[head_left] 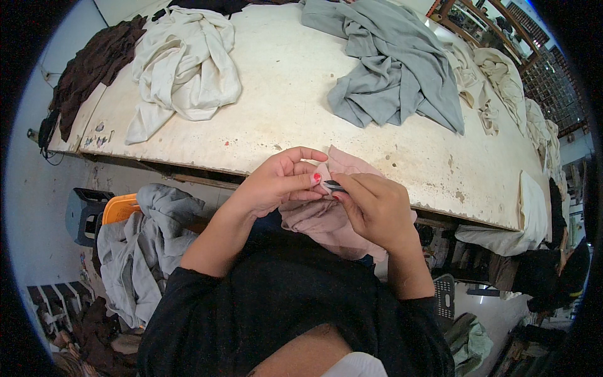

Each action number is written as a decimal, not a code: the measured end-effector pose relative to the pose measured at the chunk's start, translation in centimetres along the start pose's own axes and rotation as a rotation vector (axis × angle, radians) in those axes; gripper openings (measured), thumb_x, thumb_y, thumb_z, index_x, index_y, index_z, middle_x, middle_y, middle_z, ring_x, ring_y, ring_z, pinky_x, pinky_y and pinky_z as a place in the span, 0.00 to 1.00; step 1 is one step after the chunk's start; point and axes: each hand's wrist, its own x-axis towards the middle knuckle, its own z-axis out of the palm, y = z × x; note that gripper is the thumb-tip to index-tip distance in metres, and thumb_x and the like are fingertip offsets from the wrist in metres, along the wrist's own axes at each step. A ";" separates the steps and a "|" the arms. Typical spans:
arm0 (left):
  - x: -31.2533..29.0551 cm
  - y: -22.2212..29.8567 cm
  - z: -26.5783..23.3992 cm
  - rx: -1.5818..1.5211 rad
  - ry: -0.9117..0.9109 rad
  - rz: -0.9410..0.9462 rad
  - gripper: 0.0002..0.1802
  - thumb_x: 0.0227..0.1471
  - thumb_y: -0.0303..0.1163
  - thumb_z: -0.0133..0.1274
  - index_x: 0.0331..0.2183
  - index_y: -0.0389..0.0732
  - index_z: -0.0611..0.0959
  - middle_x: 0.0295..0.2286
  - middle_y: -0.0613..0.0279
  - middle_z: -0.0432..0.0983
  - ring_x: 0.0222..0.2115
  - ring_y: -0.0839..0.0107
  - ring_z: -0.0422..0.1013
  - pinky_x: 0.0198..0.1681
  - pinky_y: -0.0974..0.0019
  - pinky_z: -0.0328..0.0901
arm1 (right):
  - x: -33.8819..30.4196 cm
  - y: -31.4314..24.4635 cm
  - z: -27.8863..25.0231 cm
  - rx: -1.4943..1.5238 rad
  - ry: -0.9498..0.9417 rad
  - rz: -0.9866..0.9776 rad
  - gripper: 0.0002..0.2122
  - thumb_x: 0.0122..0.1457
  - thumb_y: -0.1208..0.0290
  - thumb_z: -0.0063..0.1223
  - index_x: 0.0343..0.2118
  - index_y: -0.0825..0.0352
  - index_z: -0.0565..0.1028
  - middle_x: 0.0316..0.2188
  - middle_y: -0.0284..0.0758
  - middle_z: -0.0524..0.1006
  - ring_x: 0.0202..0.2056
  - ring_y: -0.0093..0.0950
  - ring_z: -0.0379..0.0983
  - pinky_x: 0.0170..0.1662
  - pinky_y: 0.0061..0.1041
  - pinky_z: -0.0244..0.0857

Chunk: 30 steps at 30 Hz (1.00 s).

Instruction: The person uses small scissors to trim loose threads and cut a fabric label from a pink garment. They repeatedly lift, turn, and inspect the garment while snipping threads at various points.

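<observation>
A piece of pink cloth hangs at the table's near edge, in front of my body. My left hand pinches a corner of it between thumb and fingers. In my right hand are small dark thread snips, their tip against the pinched part of the cloth. My right palm and fingers hide most of the snips. Part of the pink cloth lies on the tabletop behind my hands, and the rest falls below them.
The worn white table carries a cream cloth pile, a dark brown cloth and a grey cloth. Beige cloths line its right side. At lower left, grey fabric spills over an orange container.
</observation>
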 end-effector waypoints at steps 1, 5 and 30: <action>0.0 -0.1 0.0 -0.011 -0.011 0.011 0.20 0.56 0.25 0.49 0.50 0.35 0.67 0.36 0.59 0.75 0.37 0.72 0.75 0.43 0.72 0.72 | -0.1 0.1 0.1 -0.009 -0.014 0.009 0.14 0.48 0.75 0.58 0.40 0.65 0.76 0.26 0.37 0.77 0.24 0.34 0.74 0.26 0.27 0.67; 0.2 -0.3 -0.2 -0.038 -0.025 0.032 0.18 0.56 0.25 0.50 0.49 0.34 0.69 0.35 0.58 0.76 0.37 0.72 0.75 0.42 0.72 0.72 | -0.6 0.9 0.1 0.063 -0.040 0.051 0.13 0.51 0.73 0.55 0.41 0.66 0.74 0.29 0.36 0.76 0.28 0.34 0.73 0.29 0.29 0.66; 1.1 2.4 -0.3 0.182 0.361 0.496 0.18 0.58 0.36 0.48 0.48 0.38 0.74 0.34 0.68 0.73 0.34 0.78 0.69 0.39 0.72 0.65 | -1.5 1.6 5.0 1.302 0.144 0.651 0.06 0.57 0.73 0.55 0.35 0.69 0.75 0.27 0.25 0.73 0.28 0.12 0.66 0.32 0.11 0.59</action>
